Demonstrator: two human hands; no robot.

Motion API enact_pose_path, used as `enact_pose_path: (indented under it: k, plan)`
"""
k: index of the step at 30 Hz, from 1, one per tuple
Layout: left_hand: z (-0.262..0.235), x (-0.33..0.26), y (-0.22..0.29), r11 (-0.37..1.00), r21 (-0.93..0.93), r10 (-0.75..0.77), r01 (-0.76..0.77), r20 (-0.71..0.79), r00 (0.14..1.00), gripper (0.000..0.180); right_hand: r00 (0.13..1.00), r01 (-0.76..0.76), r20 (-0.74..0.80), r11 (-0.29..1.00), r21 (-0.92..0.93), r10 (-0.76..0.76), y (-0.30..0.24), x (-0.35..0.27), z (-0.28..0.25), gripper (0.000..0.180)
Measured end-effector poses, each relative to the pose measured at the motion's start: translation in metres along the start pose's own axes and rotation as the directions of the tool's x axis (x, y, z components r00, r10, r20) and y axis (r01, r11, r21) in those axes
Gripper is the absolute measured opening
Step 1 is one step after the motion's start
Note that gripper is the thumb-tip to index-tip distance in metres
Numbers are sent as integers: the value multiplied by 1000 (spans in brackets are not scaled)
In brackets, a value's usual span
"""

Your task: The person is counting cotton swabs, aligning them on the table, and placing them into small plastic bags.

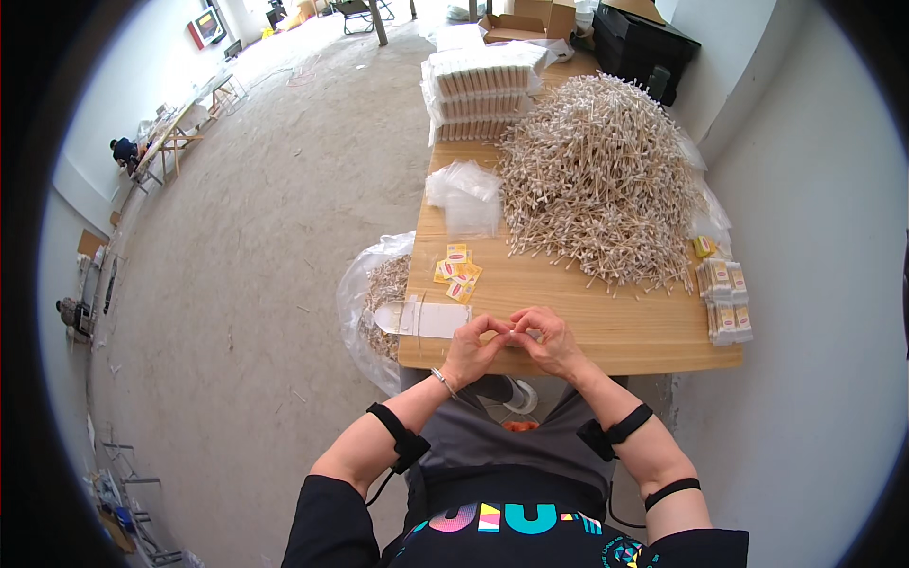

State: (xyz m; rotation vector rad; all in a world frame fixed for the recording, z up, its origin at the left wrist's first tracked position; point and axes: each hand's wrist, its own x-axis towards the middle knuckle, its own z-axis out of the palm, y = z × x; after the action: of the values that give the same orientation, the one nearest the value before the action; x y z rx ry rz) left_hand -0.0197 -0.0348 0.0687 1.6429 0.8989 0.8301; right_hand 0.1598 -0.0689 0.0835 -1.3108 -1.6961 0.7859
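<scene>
Seated at the near edge of a long pale wooden surface (606, 331), both hands meeting just above that edge. Left hand (471, 348) and right hand (547, 341) pressed fingertip to fingertip, pinching something small and pale between them (512, 330); too tiny to make out, possibly one thin stick.

Heaped over the middle and right of the surface, a big loose mound of thin pale wooden cotton-tipped sticks (601, 180). Left of the mound, near the left edge, a crumpled pile of small clear plastic bags (466, 194). Closer to the hands, a scatter of small yellow-and-red square labels (456, 270). At the near left corner, a flat white card under a clear sleeve (421, 319), partly overhanging the edge.

Along the right edge, a row of small filled clear packets with yellow-and-red labels (726, 301), contents hard to read. At the far end, stacked flat packs of sticks in clear wrap (478, 93), then an open brown cardboard box (530, 21), cut off by the rim.

Beside the left edge, on the floor, a clear plastic sack of sticks (379, 293), partly hidden by the surface.
</scene>
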Motion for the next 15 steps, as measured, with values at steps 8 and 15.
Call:
enact_pose_path:
  k: [8,15]
  plan:
    - [-1,1,-12,998,-62,22,-25,-56,998,15,990,-120,-59,987,107,127,9,-7,-5,14]
    - [3,5,-4,996,-82,-46,44,-18,999,15,997,-54,-38,981,188,62,24,-12,-7,15]
